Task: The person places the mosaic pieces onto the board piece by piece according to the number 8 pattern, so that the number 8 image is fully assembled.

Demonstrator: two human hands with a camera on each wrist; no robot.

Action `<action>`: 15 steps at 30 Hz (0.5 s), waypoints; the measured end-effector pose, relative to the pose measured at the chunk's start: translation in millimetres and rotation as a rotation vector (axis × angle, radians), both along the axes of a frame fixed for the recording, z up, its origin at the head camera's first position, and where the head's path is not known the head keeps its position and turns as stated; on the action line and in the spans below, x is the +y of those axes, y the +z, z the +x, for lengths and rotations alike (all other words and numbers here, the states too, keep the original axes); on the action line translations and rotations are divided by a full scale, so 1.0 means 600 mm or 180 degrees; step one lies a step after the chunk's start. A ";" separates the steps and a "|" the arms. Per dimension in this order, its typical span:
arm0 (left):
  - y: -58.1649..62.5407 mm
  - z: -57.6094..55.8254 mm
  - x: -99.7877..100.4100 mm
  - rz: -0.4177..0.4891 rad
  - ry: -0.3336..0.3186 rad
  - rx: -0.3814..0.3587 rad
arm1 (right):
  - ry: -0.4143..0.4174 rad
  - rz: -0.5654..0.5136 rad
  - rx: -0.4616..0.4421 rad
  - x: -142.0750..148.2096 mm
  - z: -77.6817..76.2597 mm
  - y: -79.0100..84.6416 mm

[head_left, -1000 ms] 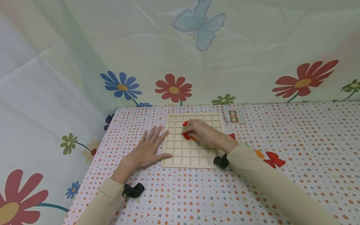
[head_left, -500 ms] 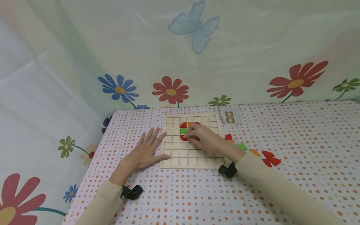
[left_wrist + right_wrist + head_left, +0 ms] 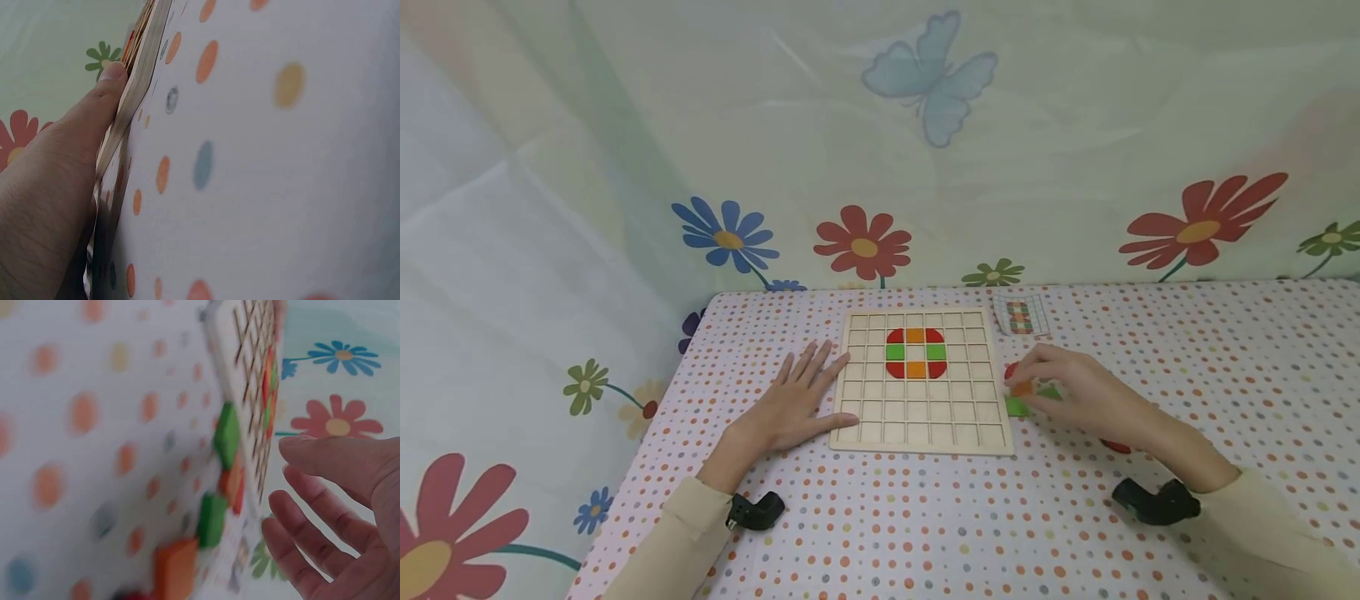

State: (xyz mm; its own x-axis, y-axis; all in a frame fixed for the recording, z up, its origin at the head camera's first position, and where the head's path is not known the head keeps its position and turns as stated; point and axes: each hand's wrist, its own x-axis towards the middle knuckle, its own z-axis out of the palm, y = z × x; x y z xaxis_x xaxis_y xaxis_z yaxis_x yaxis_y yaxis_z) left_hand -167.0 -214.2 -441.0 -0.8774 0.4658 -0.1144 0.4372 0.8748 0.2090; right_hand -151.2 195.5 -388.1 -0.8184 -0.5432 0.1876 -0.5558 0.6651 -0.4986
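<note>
A pale wooden grid board [image 3: 917,433] lies on the table. Eight-sided talk aside, several flat pieces form a ring in its cells: red rounded corners [image 3: 895,369], orange squares [image 3: 915,335] and green squares [image 3: 896,352] around one bare cell. My left hand [image 3: 797,400] rests flat, thumb and fingertips at the board's left edge. To the right of the board, my right hand [image 3: 1075,392] hovers above loose pieces, partly hiding them: a green piece [image 3: 1017,407], an orange piece [image 3: 1021,388] and others. In the right wrist view its thumb and fingers are apart, holding nothing.
A small pattern card [image 3: 1021,316] with a coloured design lies beyond the board's right corner. Another red piece [image 3: 1116,447] shows below the right wrist. The dotted tablecloth [image 3: 880,525] meets a flowered curtain [image 3: 1060,167] at the back.
My right hand has left the ring of pieces on the board and moved right, over the loose pieces. The whole ring now shows. My left hand stays in place.
</note>
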 end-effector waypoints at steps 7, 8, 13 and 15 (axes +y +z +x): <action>-0.002 -0.003 0.005 -0.0036 0.0000 -0.0003 | -0.0249 0.0193 -0.0003 0.077 0.021 -0.022; -0.002 -0.003 0.005 -0.0045 0.0006 0.0006 | -0.0261 0.0203 -0.0005 0.085 0.023 -0.025; -0.001 -0.003 0.003 -0.0066 0.0039 0.0006 | -0.0339 0.0368 0.0037 0.107 0.028 -0.042; -0.001 -0.002 0.002 -0.0070 0.0035 -0.0004 | -0.0369 0.0422 0.0056 0.111 0.030 -0.048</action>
